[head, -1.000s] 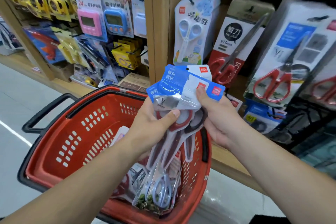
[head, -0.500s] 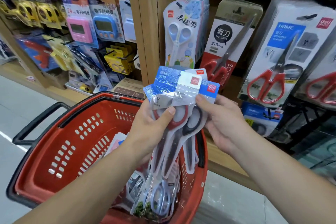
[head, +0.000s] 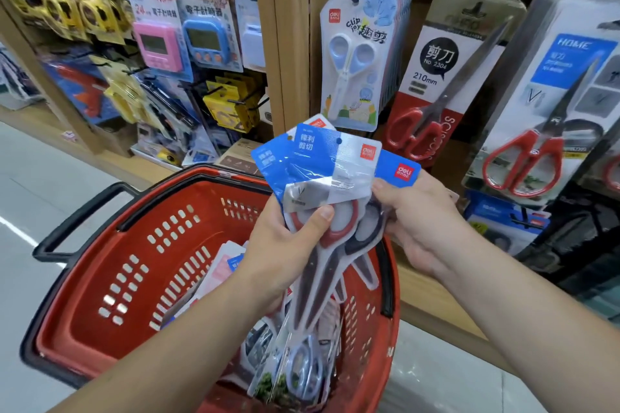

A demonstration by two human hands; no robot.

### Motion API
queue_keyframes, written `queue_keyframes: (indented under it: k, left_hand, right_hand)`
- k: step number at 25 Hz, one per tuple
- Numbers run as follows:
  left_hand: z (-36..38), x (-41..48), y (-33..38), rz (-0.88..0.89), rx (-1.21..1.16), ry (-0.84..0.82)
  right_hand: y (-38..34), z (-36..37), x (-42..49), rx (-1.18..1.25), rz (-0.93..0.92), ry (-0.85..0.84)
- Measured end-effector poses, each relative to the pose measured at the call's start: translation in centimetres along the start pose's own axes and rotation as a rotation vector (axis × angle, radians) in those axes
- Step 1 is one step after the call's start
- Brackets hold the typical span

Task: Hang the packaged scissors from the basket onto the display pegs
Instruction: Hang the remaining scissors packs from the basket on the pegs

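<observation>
I grip the fanned packs over the basket's right rim in my left hand, right hand pinching one; they look light and slick, so I'd hold the stiffer header cards.

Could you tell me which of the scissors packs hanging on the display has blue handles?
The leftmost pack, beside the wooden post, holds pale blue-handled scissors; the 210mm pack and the HOME pack to its right both hold red-handled ones.

Red basket; blue-and-white scissors packs.
</observation>
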State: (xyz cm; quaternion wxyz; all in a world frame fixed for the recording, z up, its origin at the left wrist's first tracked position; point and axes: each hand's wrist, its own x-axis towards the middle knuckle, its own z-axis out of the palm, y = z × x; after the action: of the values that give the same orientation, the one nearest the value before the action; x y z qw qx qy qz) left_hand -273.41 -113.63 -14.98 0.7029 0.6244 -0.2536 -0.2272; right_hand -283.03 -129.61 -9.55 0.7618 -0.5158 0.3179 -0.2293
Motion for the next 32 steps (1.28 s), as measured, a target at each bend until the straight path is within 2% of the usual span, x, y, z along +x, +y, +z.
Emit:
queue_keyframes:
  k: [3, 6, 9, 14, 20, 26, 28, 32]
  left_hand:
    - [0.4, 0.0, 0.5, -0.002, -0.034, -0.023]
    - [0.2, 0.7, 0.9, -0.002, -0.082, 0.008]
    - [0.2, 0.8, 1.1, -0.022, -0.113, 0.018]
    - [0.3, 0.2, 1.4, -0.001, -0.037, 0.083]
    - [1.2, -0.8, 2.4, 0.125, 0.221, -0.016]
    - [1.1, -0.7, 3.6, 0.164, 0.412, -0.110]
    - [1.0, -0.7, 3.8, 0.164, 0.414, -0.115]
    - [0.0, 0.0, 2.9, 0.152, 0.284, -0.003]
  right_hand:
    - [0.6, -0.3, 0.2, 0.026, 0.043, 0.038]
    - [0.8, -1.1, 0.3, -0.009, -0.014, 0.110]
    - [0.6, -2.2, -0.1, -0.024, 0.000, 0.069]
    - [0.5, -3.0, -1.5, 0.025, 0.001, -0.103]
    - [2.2, -3.3, -1.3, 0.035, -0.040, 0.073]
    - [2.3, -3.2, -0.8, -0.016, -0.030, 0.044]
    - [2.3, -3.1, -0.8, -0.020, -0.007, 0.050]
    - [1.5, -3.2, -0.6, -0.068, -0.026, 0.051]
